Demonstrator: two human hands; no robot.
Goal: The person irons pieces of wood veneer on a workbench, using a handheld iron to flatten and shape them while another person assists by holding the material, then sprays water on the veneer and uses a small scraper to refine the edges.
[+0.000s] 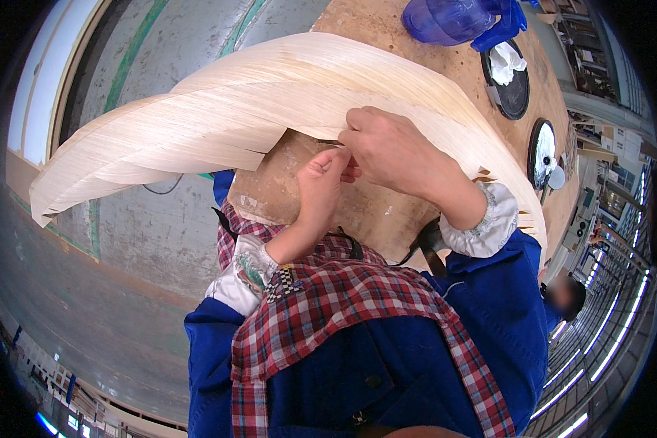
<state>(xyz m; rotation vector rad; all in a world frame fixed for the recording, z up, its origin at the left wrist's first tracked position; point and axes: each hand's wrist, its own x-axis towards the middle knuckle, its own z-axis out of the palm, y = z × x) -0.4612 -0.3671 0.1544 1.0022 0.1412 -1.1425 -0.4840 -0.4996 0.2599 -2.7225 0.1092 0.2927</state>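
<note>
A long sheet of pale wood veneer point(224, 120) lies across in front of me and looks bent by the lens. Its near edge has an angular gap, with a short split beside it. At the right side of this gap, my right hand point(386, 150) has its fingers curled in at the veneer's edge. My left hand point(323, 175) is just below, thumb and fingertips pinched together against the right fingertips. A thin pale edge or sliver shows by the fingertips; what the left fingers pinch is hidden.
The veneer rests on a worn brown worktable point(361, 213) and overhangs it on the left. A blue spray bottle point(449, 19) stands at the far side, near a black dish point(512, 90) with crumpled white paper point(505, 61) and another round black-rimmed dish point(542, 153). A person point(561, 298) is at the right.
</note>
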